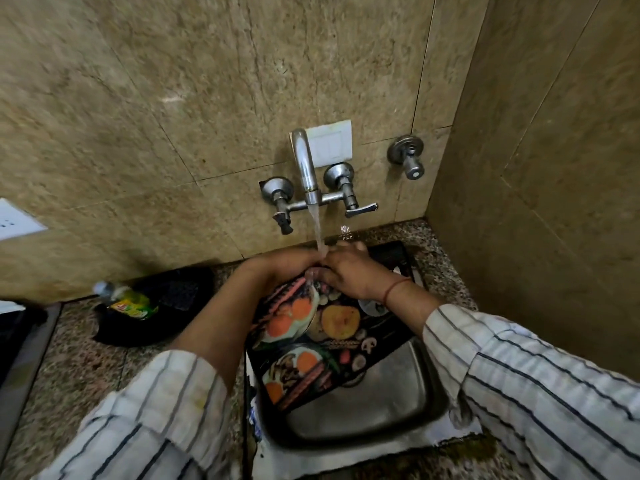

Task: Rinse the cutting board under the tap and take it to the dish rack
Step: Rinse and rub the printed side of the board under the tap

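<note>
One cutting board, black with printed food pictures, lies tilted over the left part of the one steel sink. Its 12 o'clock end is raised toward the wall and its 6 o'clock end dips into the basin.

Two hands meet on that 12 o'clock end, right under the water. The left hand comes in from 8 o'clock. Its back is up and its fingers are hidden past the knuckles, so I cannot tell whether it grasps the board or only presses on it. The right hand comes in from 4 o'clock and touches the board's top edge with bent fingers. Whether they clamp the edge I cannot tell either. One red thread circles the right wrist, and both arms wear striped sleeves.

At 12 o'clock from the board, one tap spout sends a single stream of water onto the joined hands. There are two tap handles, one at 11 o'clock and one at 1 o'clock. A separate wall valve sits farther out at 1 o'clock.

There are two white wall plates, one behind the spout and one at the far 9 o'clock edge. At 9 o'clock on the speckled counter, one bottle of green liquid lies on a black object.
</note>
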